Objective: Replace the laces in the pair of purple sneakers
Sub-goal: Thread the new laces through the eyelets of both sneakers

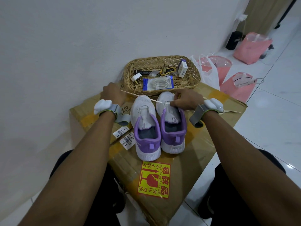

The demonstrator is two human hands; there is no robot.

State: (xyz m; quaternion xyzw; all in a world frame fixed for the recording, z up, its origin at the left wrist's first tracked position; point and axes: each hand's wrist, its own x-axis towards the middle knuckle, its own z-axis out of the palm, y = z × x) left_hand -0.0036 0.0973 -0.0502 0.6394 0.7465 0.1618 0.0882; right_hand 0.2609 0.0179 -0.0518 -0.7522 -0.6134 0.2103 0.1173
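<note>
Left hand [113,95] grips one white lace [141,96] taut; right hand [187,100] pinches it at right sneaker [173,128], beside left sneaker [145,132]: two counted. One basket [194,75] behind.

Purple-and-white sneakers [158,126], tan basket [192,77], pink bags [250,48].

cardbd box [203,144], sneakers [146,141] + basket [187,80] on top

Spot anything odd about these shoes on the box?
Nothing damaged. Both purple-and-white mesh sneakers are nearly unlaced, and a thin white lace stretches taut from the left hand to the right sneaker.
</note>
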